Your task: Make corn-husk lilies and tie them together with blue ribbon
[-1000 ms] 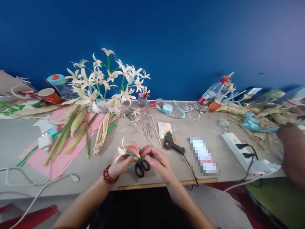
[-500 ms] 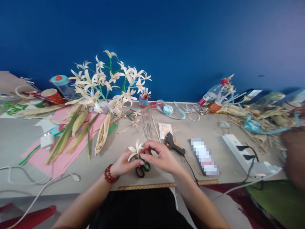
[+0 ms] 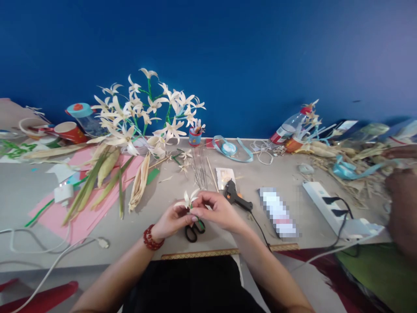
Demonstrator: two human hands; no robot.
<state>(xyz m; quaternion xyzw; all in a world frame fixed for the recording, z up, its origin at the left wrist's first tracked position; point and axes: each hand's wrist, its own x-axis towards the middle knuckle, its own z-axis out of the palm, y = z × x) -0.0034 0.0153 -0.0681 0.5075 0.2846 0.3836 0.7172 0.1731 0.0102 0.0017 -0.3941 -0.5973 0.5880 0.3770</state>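
Between my two hands is a cream-white artificial flower (image 3: 186, 200) with pointed petals and a green stem that my fingers mostly hide. My left hand (image 3: 172, 221), with a red bead bracelet at the wrist, pinches the flower's base from the left. From the right, my right hand (image 3: 217, 210) is closed on the same base and stem. Black-handled scissors (image 3: 191, 234) lie on the table just below my fingers; their blades are hidden. A black hot glue gun (image 3: 237, 195) rests close to the right of my right hand.
Behind stands a bunch of similar white flowers (image 3: 130, 108). Corn husks (image 3: 106, 169) lie on pink paper (image 3: 80, 221) at left. To the right are a phone (image 3: 278, 213) and a power strip (image 3: 322, 208). Another person's arm (image 3: 402, 208) reaches in at far right.
The flower has turned in my fingers, so its petals point more upward and less of the green stem shows. The other person's hand at far right has shifted.
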